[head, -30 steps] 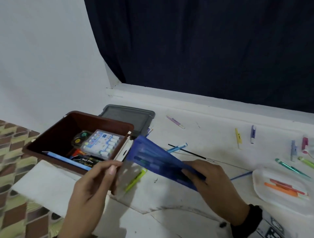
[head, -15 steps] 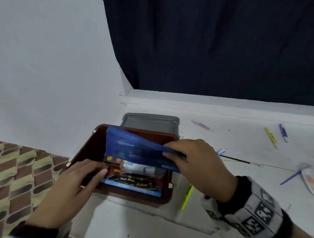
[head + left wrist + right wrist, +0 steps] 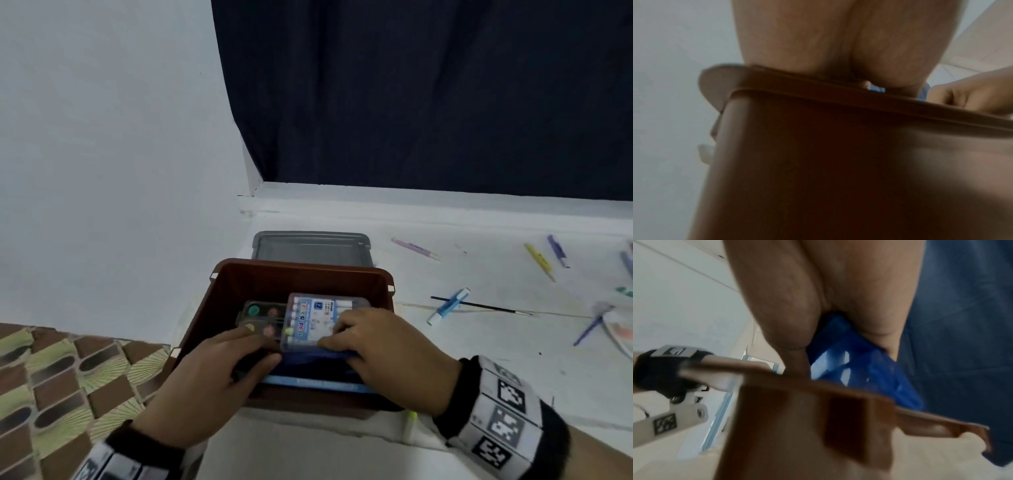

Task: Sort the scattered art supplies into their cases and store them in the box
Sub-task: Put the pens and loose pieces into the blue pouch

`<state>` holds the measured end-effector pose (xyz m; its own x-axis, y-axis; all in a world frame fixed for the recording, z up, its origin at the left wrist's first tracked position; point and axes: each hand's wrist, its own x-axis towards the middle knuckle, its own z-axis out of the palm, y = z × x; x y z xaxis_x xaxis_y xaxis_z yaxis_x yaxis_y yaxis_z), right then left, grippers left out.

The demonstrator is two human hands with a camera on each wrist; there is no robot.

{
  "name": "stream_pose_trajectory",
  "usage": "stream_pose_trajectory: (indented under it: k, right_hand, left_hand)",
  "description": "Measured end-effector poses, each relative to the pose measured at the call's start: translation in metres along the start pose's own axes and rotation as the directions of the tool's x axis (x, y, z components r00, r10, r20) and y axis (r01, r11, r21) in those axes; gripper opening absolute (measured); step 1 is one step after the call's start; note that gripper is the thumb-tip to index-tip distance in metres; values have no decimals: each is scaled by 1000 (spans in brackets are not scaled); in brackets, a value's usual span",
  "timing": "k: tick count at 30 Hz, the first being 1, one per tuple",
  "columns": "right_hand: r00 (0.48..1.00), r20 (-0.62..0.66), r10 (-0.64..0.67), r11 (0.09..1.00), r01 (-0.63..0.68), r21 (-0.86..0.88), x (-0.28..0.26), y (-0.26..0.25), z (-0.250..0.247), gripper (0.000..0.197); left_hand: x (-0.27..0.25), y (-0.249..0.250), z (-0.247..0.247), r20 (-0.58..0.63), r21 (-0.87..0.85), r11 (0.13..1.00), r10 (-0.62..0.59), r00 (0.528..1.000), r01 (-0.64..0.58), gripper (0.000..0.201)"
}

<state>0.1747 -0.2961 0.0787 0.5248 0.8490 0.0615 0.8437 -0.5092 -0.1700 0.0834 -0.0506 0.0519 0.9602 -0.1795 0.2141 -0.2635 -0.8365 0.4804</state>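
Smooth brown plastic box, translucent blue plastic case, matt grey plastic lid, dark cloth curtain.

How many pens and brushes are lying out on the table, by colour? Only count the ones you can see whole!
Purple pens: 2
Yellow pen: 1
Blue pens: 2
Black brush: 1
Total: 6

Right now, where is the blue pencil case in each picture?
Head: the blue pencil case lies low in the brown box, under both hands.
Left wrist: only a small blue sliver shows above the box rim, below the left hand.
Right wrist: centre, held by the right hand.
Shared landmark: the brown box rim.
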Motion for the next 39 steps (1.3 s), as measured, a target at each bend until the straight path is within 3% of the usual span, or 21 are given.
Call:
stream_pose_trajectory:
  k: [4,9,14,18,21,22,23,26,29,32,36,39]
  right_hand:
    - [988,-139,-65,998,68,10,-7,-8,7,29]
    - [959,-272,-82,992,104,67,1,-14,7,28]
    - [998,15,-53,997,53,52,-4,-8,13,41]
    - [984,177,5,975,-44,216,-21,-4,12,39]
    - [989,148,-22,991,2,136,-31,-7,13,49]
    - [993,113,-46,998,41,54,-32,-9,13,45]
    - [993,86,-75,997,76,-6,-32,-13,13,37]
    - [982,108,-153,979,166,-119,-30,-19,14,7]
    - [973,94,-211,966,222,-132,-26,-18,20,27]
    - [959,152,-240,947,266,-179,-19,-17,23,18]
    - [933,312,-179,957,239,-166,-7,-19,22,38]
    - [945,294,-144,968,196,-156,-6,-21,19,44]
  left_hand:
    - [-2,0,-1,-31,-57,998,17,999,-19,12]
    - [1,-4,-2,-111,-78,997,5,994,-14,11]
    - [1,-4,2,-68,6,999,36,997,-35,5]
    - [-2,1,7,25,140,990,32,999,-35,57]
    - [-7,4,6,61,191,975,100,993,-110,67]
    - [-6,6,5,83,217,963,144,986,-159,67]
    - [-5,8,4,127,167,977,110,986,-131,62]
    - [-5,-2,14,165,312,898,270,949,-310,42]
    - [-6,-5,20,144,448,799,378,915,-401,48]
    - [-5,-4,23,138,536,737,405,904,-412,45]
    - [-1,-7,28,147,554,731,386,911,-399,65]
    - [-1,-11,29,173,552,731,370,913,-401,73]
